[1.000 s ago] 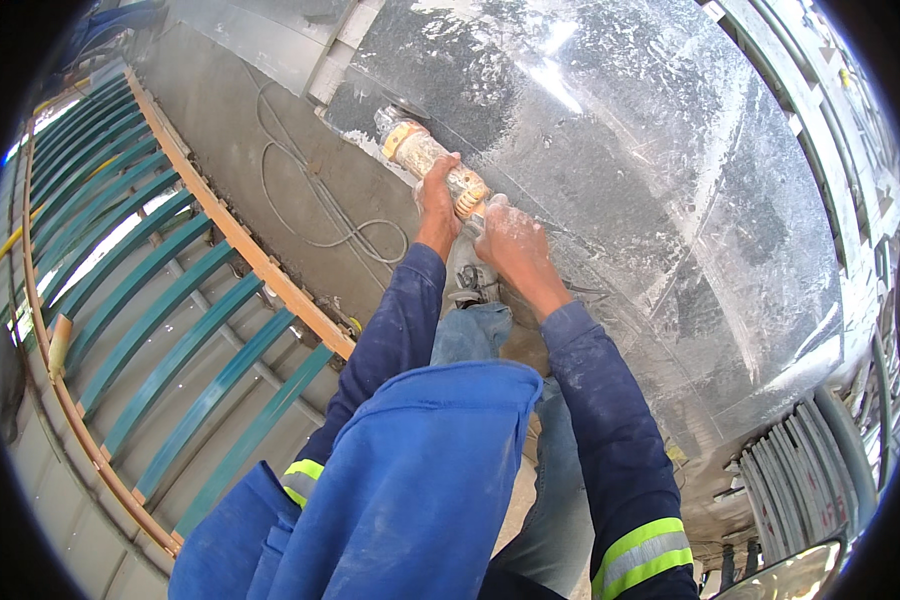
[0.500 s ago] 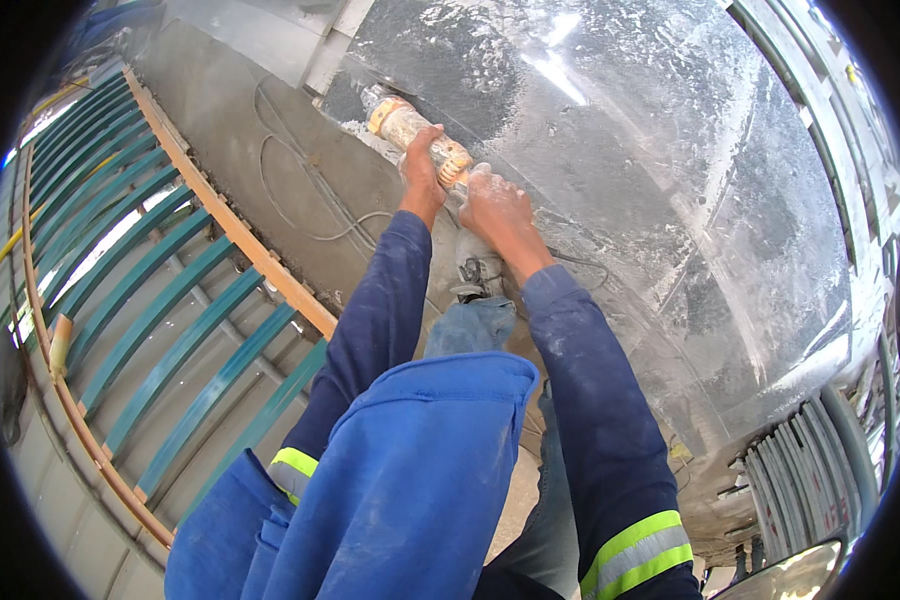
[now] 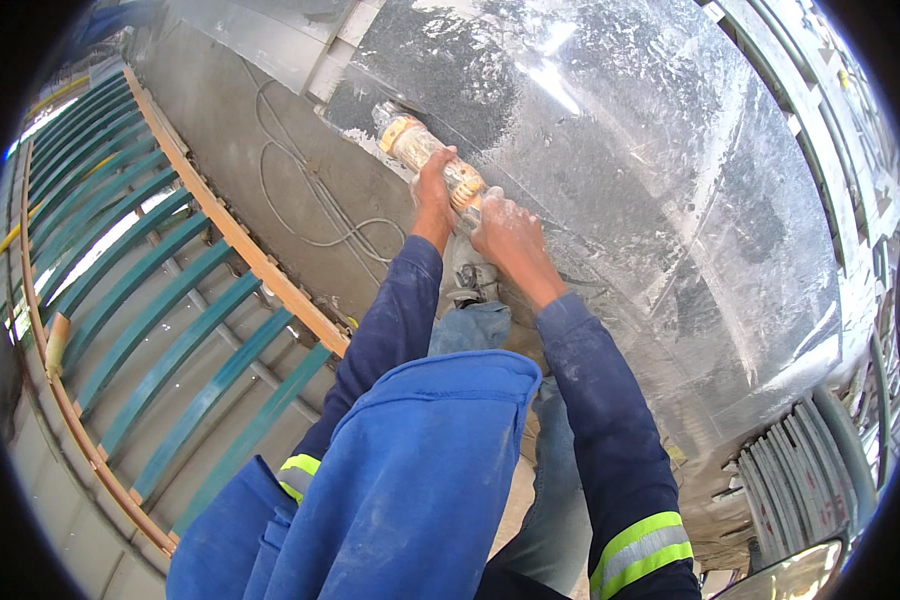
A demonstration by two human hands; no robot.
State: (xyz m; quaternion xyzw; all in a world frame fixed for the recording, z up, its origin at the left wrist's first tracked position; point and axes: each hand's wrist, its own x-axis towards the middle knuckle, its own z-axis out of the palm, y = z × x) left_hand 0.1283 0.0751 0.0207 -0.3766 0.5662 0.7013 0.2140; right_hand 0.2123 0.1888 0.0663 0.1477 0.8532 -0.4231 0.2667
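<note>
Both my hands are closed on a dusty orange-and-white angle grinder [image 3: 411,143]. My left hand [image 3: 433,197] wraps around the middle of its body. My right hand [image 3: 511,240], coated in white dust, grips its rear end. The grinder's metal head lies at the left edge of a large dark grey slab [image 3: 630,210] smeared with white powder. Its disc is too hidden to make out, and I cannot tell whether it touches the slab.
On the left stands a curved rack of teal slats [image 3: 205,325] with a wooden rail [image 3: 235,235]. A looped grey cable [image 3: 310,182] lies on the dusty floor between rack and slab. Stacked grey pieces [image 3: 795,485] stand at the lower right. My shoe [image 3: 475,282] is below my hands.
The grinder and both hands have shifted slightly right and toward me, along the slab's edge. The cable's loop on the floor has changed shape. Both hands keep their hold.
</note>
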